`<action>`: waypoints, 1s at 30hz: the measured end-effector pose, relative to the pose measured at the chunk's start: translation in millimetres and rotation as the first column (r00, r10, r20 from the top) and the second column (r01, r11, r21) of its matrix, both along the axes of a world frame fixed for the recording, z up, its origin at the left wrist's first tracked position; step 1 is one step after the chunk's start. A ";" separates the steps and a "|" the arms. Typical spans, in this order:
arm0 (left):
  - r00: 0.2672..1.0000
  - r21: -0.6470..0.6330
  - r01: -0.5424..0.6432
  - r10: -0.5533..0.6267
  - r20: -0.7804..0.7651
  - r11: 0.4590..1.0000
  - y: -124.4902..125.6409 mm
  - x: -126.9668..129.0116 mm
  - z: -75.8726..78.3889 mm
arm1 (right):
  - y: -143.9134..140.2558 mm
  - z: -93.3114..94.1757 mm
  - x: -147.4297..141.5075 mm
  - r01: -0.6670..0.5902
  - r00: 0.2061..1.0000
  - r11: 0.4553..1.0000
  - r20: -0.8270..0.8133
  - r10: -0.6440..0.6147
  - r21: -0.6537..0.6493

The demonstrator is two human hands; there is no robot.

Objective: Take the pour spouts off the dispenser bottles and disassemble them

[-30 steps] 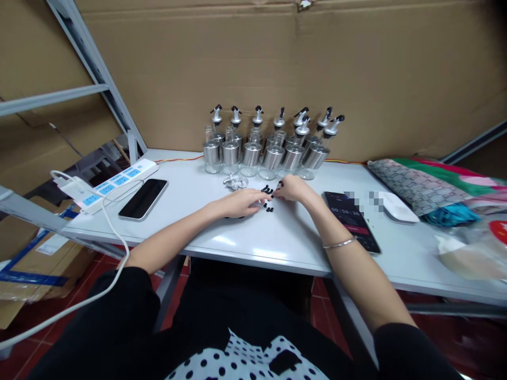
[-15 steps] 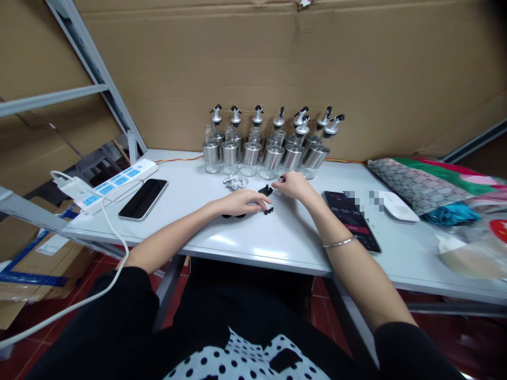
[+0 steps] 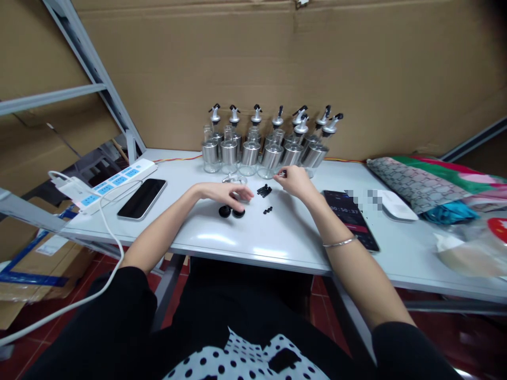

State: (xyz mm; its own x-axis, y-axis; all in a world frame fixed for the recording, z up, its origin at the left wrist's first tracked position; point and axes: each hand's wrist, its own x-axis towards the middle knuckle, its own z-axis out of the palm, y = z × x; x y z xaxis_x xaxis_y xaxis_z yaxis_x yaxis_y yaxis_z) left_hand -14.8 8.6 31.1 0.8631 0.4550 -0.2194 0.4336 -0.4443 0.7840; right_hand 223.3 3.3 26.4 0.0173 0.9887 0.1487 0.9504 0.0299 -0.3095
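My left hand (image 3: pixel 226 194) is held over the table with its fingers stretched out and holds nothing visible. Just below its fingers lie two black round parts (image 3: pixel 224 211); silver pourer pieces (image 3: pixel 241 180) show partly behind it. My right hand (image 3: pixel 293 182) is closed in a pinch in front of the bottles. A small piece may be at its fingertips, too small to make out. Between the hands are several slim black lever parts (image 3: pixel 264 191), and nearer to me a few tiny black pieces (image 3: pixel 268 210).
Several glass bottles with steel sleeves (image 3: pixel 250 155) stand at the back, some topped with pourers (image 3: pixel 257 113). On the left are a phone (image 3: pixel 142 198) and a power strip (image 3: pixel 114 184). At right lie a phone with a timer (image 3: pixel 350 220), a white device (image 3: pixel 398 206) and a patterned bag (image 3: pixel 420 182).
My left hand has moved left, away from the tiny black pieces and towards the round black parts. The right hand has shifted slightly up and stays pinched.
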 end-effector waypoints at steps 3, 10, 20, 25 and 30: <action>0.976 0.169 0.123 -0.088 -0.200 0.978 -3.9 -1.1 2.1 | 2.4 -3.9 0.4 -0.015 1.000 1.000 0.001 0.015 0.018; 0.985 0.342 0.000 0.058 -0.161 0.940 -3.1 9.8 -9.7 | 7.0 -12.8 4.0 -0.062 0.998 0.996 -0.002 0.063 0.069; 0.977 0.354 -0.044 0.115 -0.182 0.934 -6.0 6.1 -9.2 | 0.9 -7.1 0.6 -0.083 0.996 0.990 -0.017 0.086 0.115; 0.969 0.369 -0.003 0.093 -0.227 0.929 -8.7 4.6 -5.1 | -1.3 -4.6 -0.5 -0.080 0.996 0.989 -0.029 0.084 0.126; 0.982 0.384 -0.063 0.127 -0.142 0.921 -10.6 5.7 2.0 | -1.4 -5.2 -4.1 -0.134 0.984 0.949 -0.078 0.162 0.284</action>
State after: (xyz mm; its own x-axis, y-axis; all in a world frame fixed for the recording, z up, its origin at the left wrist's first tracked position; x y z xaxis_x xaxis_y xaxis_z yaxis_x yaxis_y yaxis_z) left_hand -9.0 -2.0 33.1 0.7790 0.6092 -0.1481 0.5945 -0.6427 0.4832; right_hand 219.2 1.9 21.1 -0.0971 0.9016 0.4215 0.8936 0.2655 -0.3618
